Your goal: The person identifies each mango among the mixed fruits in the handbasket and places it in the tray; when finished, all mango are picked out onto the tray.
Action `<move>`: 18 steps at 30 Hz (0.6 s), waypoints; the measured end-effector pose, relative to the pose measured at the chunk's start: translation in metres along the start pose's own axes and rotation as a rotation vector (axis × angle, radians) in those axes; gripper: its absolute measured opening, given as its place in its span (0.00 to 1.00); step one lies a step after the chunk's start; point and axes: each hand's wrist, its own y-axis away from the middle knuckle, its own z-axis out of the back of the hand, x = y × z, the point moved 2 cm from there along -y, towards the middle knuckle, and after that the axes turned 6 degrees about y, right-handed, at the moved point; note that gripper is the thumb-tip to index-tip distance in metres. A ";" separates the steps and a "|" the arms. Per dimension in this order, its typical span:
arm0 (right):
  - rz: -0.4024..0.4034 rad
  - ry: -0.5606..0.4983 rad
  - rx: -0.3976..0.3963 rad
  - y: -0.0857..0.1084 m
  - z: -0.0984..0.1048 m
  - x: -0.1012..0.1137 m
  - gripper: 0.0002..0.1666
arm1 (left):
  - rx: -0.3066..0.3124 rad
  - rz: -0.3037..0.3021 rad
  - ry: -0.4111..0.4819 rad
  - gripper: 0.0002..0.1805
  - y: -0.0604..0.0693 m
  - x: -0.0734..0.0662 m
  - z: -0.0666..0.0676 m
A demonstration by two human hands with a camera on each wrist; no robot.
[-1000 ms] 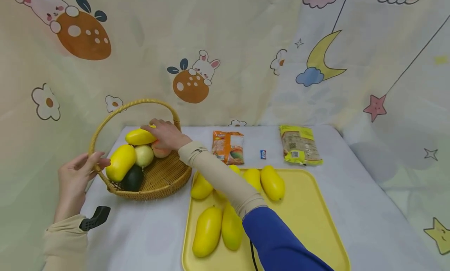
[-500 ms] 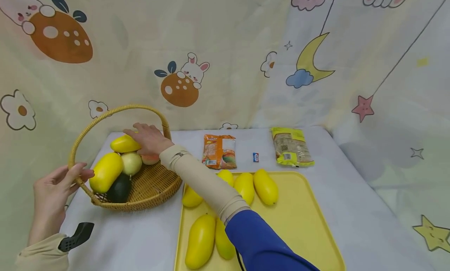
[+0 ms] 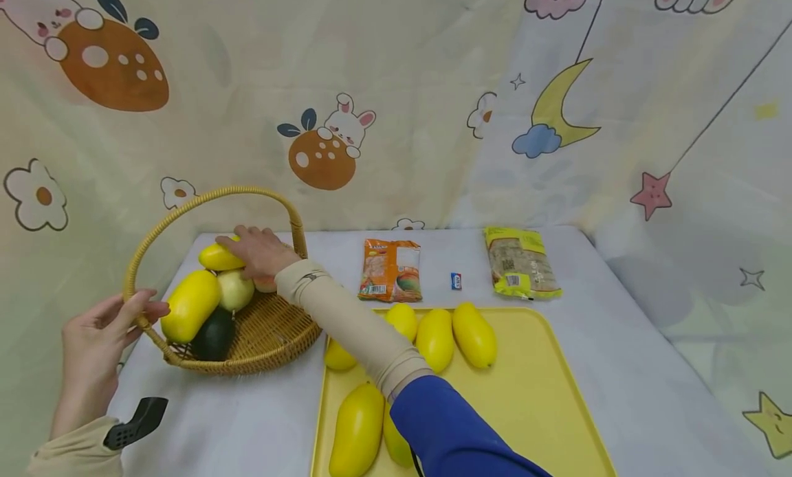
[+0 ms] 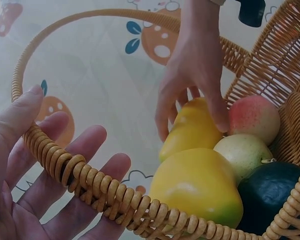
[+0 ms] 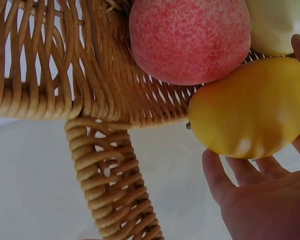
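Observation:
A wicker basket (image 3: pixel 275 336) with a tall arched handle stands at the left of the table. My left hand (image 3: pixel 93 339) holds the handle near its left base, thumb in front and fingers behind. Inside the basket, my right hand (image 3: pixel 266 252) grips the rear yellow mango (image 3: pixel 218 256), thumb and fingers on opposite sides. A larger yellow mango (image 4: pixel 195 187) with a green patch lies in front of it. Beside them sit a pale green round fruit (image 4: pixel 244 156), a pink peach (image 5: pixel 190 40) and a dark green avocado-like fruit (image 3: pixel 213 335). The right hand partly covers the peach in the head view.
A yellow tray (image 3: pixel 532 387) with several mangoes (image 3: pixel 359 429) stands at front centre, partly under my right forearm. Behind it lie an orange snack packet (image 3: pixel 390 271), a tiny blue-and-red wrapper (image 3: pixel 456 281) and a yellow-edged food bag (image 3: pixel 522 264). A printed cloth hangs behind.
The head view has swung left. My right fingers, raised and spread half a second ago, have come down around the rear mango. My left hand keeps its place on the basket handle.

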 end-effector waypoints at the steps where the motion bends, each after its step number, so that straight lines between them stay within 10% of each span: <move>1: 0.003 0.014 -0.001 0.000 -0.001 0.000 0.46 | 0.000 -0.005 -0.003 0.14 0.000 0.000 0.000; 18: -0.005 0.085 -0.047 0.003 -0.005 0.002 0.39 | -0.008 -0.021 -0.018 0.15 0.001 0.001 0.000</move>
